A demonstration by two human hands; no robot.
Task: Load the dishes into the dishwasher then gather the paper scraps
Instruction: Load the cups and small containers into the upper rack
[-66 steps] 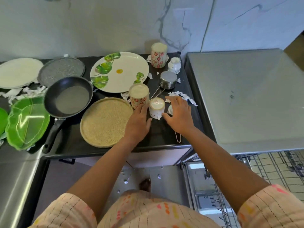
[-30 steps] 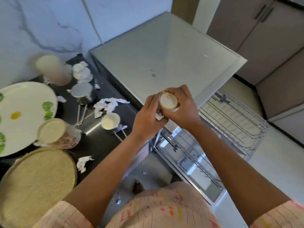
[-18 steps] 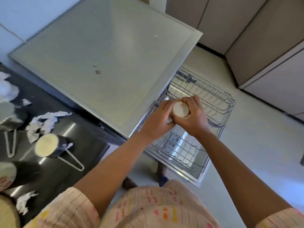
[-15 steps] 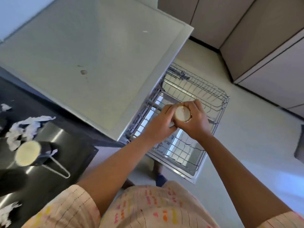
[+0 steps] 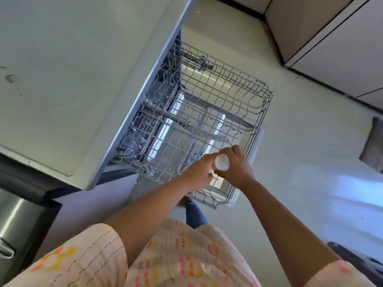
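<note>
A small white cup (image 5: 221, 161) is held over the pulled-out wire dishwasher rack (image 5: 257, 112), near the rack's front right corner. My right hand (image 5: 236, 168) is wrapped around the cup from the right. My left hand (image 5: 199, 172) touches the cup's left side with its fingertips. The cup's cream inside faces the camera. The rack looks bare of dishes where it shows. The cup's body is mostly hidden by my fingers.
The grey dishwasher top (image 5: 72, 69) fills the upper left. The open dishwasher door (image 5: 258, 141) lies under the rack. Pale floor (image 5: 310, 162) spreads to the right, with beige cabinets (image 5: 342, 48) behind. A steel counter edge (image 5: 18, 220) sits at lower left.
Both hands lifted the cup off the black counter and carried it right and down to the rack. The view swung away from the counter with its dishes and paper scraps.
</note>
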